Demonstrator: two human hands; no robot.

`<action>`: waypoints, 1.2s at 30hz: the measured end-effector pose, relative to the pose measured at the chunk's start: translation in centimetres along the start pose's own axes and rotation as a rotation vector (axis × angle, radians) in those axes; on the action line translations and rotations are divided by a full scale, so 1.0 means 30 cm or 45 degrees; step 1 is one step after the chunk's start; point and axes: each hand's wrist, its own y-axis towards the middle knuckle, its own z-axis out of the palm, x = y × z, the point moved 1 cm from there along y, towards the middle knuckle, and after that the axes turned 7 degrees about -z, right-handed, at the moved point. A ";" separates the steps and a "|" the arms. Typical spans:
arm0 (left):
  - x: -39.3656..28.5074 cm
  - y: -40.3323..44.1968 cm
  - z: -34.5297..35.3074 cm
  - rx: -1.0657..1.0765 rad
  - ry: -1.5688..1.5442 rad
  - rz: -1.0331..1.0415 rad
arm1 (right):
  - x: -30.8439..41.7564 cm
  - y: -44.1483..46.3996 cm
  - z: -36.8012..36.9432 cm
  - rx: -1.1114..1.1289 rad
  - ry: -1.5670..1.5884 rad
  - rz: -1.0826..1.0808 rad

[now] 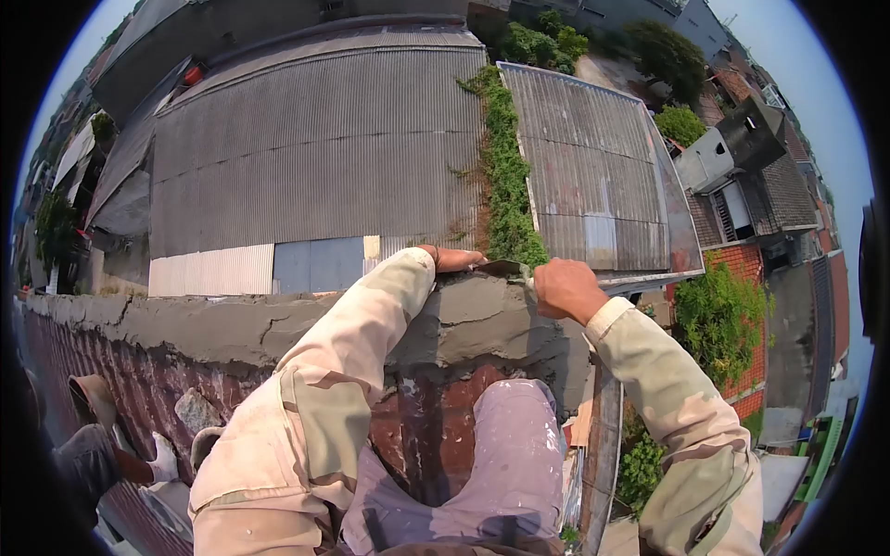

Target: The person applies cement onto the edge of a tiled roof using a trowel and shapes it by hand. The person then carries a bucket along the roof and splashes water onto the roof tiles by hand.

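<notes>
At the center of the frame, the right hand [567, 289] is clenching around the handle of a thin, flat trowel [503, 268], which is lying at the far edge of a band of grey mortar [473, 320]. The mortar is showing a smeared, cracked, lumpy surface, and below it ribbed red-brown roofing [459, 403] is carrying pale flecks. The left hand [456, 260] is reaching toward the blade, its back partly covered by the sleeve [403, 278]; whether it is grasping anything, I cannot tell. The right fist is hiding most of the handle. At lower left, another person's foot [164, 459] is showing, the body partly cut off. The blade is pointing left, its long axis running roughly crosswise.
</notes>
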 end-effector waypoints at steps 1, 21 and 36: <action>0.015 -0.008 -0.018 0.050 0.039 -0.017 | 0.032 0.014 -0.004 0.047 0.040 0.005; 0.261 -0.060 -0.152 0.080 -0.319 -0.202 | 0.387 0.044 0.038 -0.216 0.118 -0.174; 0.303 -0.025 -0.160 0.005 -0.540 -0.134 | 0.506 -0.036 0.152 -0.330 0.018 0.134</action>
